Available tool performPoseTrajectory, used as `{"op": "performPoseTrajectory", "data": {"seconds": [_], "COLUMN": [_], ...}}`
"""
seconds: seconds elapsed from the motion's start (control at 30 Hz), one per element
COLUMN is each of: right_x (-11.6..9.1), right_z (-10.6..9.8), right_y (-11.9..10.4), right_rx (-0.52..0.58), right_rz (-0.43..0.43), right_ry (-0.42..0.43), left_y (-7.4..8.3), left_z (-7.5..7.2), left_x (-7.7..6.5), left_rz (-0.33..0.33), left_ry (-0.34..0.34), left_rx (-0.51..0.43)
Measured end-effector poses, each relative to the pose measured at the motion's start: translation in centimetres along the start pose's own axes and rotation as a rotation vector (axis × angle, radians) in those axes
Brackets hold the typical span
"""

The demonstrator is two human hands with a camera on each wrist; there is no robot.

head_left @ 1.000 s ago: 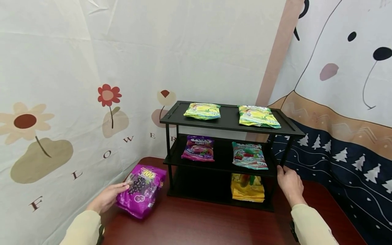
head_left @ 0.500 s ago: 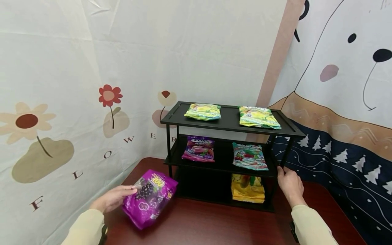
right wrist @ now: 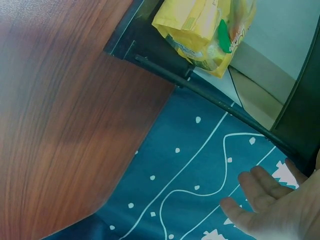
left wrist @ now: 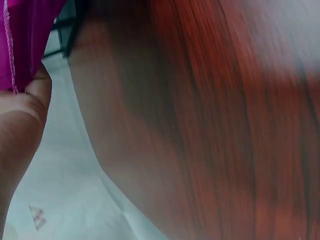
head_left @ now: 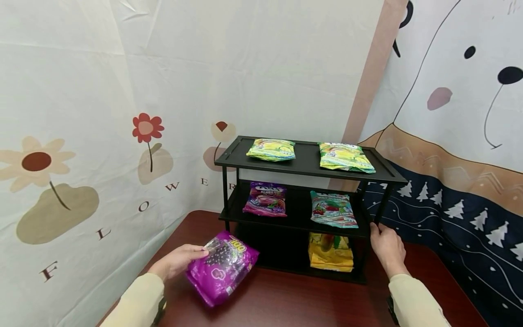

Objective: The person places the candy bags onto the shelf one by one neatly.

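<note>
My left hand [head_left: 178, 261] pinches the left edge of a purple candy bag [head_left: 224, 271] printed with dark berries and "100". The bag hangs tilted over the table, in front of the rack's lower left corner. Only a purple strip of it shows in the left wrist view. At the right end of a black three-tier shelf rack [head_left: 306, 155], my right hand [head_left: 388, 247] holds the frame by the middle shelf's front corner, between thumb and forefinger. Its other fingers [right wrist: 256, 189] are loosely bent below that corner in the right wrist view.
Two yellow-green candy bags [head_left: 271, 150] lie on the top shelf. A dark purple bag [head_left: 265, 199] and a teal bag [head_left: 333, 209] are on the middle one. A yellow bag [head_left: 330, 252] stands at the bottom right. Printed cloth walls [head_left: 286, 68] border the reddish-brown table [head_left: 302, 302].
My left hand has carried the purple candy bag rightward and somewhat closer to me, so it now overlaps the rack's lower left corner in the head view. My right hand has stayed on the rack.
</note>
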State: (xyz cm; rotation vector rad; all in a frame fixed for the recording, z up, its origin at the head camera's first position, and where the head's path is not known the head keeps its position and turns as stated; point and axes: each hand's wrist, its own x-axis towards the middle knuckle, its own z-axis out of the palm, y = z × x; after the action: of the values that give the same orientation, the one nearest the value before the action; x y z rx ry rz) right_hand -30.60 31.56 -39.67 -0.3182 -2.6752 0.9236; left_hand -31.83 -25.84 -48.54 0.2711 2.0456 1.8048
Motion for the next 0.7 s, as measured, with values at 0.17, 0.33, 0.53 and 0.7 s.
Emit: {"op": "performPoseTrajectory", "data": {"seconds": [0.17,0.33,0.53,0.7], "right_x": [-0.1,-0.2,-0.1,0.0], "right_z": [0.0,-0.2,-0.1,-0.1], "right_y": [-0.1,-0.1,0.0,0.0], "right_rx": [0.002,0.001,-0.004,-0.007], "right_rz": [-0.007,-0.015,-0.002,0.004], "right_ry": [-0.006,-0.006,-0.015,-0.012], "left_y": [0.4,0.5,0.7,0.8], "left_z": [2.2,4.2,6.6,8.5], "left_x": [0.8,1.8,3.0,3.8], "left_rz": [0.01,0.016,0.039,0.058], "left_ry": [0.025,0.057,0.114,0.17], "left_rx": [-0.028,-0.042,-0.076,-0.101]}}
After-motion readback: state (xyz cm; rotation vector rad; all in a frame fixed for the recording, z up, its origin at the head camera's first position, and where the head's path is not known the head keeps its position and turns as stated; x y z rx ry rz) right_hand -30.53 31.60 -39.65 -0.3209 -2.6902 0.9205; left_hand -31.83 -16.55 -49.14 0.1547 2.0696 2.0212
